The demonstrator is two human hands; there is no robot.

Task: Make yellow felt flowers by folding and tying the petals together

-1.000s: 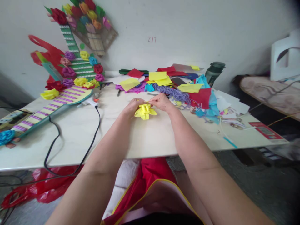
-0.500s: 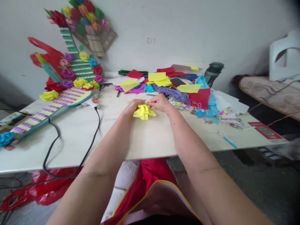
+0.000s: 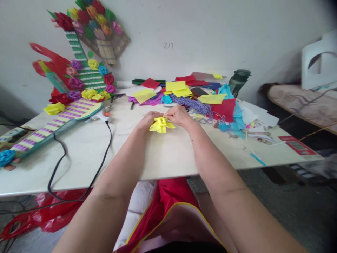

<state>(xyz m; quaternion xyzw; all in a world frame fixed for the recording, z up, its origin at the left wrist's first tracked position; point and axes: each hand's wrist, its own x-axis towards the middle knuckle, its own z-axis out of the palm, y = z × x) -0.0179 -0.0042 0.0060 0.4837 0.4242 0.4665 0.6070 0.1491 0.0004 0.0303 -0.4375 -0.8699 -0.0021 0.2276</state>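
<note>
A yellow paper flower (image 3: 161, 125) with ruffled petals is held just over the table (image 3: 171, 158). My left hand (image 3: 150, 120) closes on its left side and back. From the right, my right hand (image 3: 178, 115) pinches at the flower's far upper edge, its fingertips close to the left ones. What lies between those fingertips is too small to make out. Behind my hands is a tangle of purple yarn (image 3: 193, 104), with yellow paper sheets (image 3: 176, 86) and red paper (image 3: 223, 109) around it.
At the left stands a decorated guitar shape (image 3: 91, 78) covered with paper flowers. A black cable (image 3: 109, 137) runs from a white glue gun (image 3: 98, 115) over the table's front edge. A dark green bottle (image 3: 239, 82) stands at the back right. Papers and scraps (image 3: 259, 116) lie on the right.
The view has shifted very slightly. My hands stay on the yellow flower, and the fingers have moved only a little at its far edge.
</note>
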